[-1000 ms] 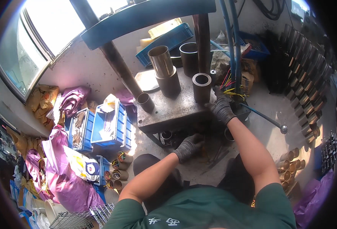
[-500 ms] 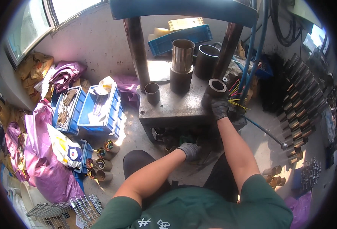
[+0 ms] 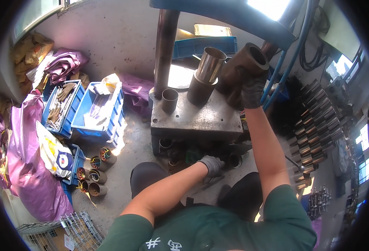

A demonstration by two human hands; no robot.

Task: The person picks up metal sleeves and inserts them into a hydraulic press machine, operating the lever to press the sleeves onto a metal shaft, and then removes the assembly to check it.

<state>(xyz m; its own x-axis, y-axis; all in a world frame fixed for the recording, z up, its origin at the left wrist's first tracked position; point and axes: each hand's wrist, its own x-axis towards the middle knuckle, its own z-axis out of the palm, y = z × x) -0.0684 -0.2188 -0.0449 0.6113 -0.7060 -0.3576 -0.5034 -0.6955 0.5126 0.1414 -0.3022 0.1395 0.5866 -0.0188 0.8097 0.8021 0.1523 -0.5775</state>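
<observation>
My right hand (image 3: pixel 253 91), in a grey glove, is closed around a thick-walled dark metal sleeve (image 3: pixel 244 66). The sleeve is tilted, its open end up and to the right, over the press table's (image 3: pixel 201 120) right side. My left hand (image 3: pixel 212 166), also gloved, is low in front of the table with fingers curled. Beside its fingertips is a dark tube end (image 3: pixel 235 160); what the fingers grip is hidden. On the table a shiny metal cylinder (image 3: pixel 212 65) stands in a darker sleeve (image 3: pixel 200 93). A short open tube (image 3: pixel 169 100) stands at the left.
Press columns (image 3: pixel 166 50) and a blue crossbeam (image 3: pixel 226 16) frame the table. Blue crates (image 3: pixel 99 113) and pink sacks (image 3: pixel 30 159) lie at left, near several wire-filled cylinders (image 3: pixel 96 175). Blue hoses (image 3: pixel 289 62) hang at right, beside stacked metal tubes (image 3: pixel 318 121).
My right hand has lifted the thick sleeve off the table's right side, up and away from me, and tilted it. My left hand stays low. The view has shifted, and a dark tube end shows beside it.
</observation>
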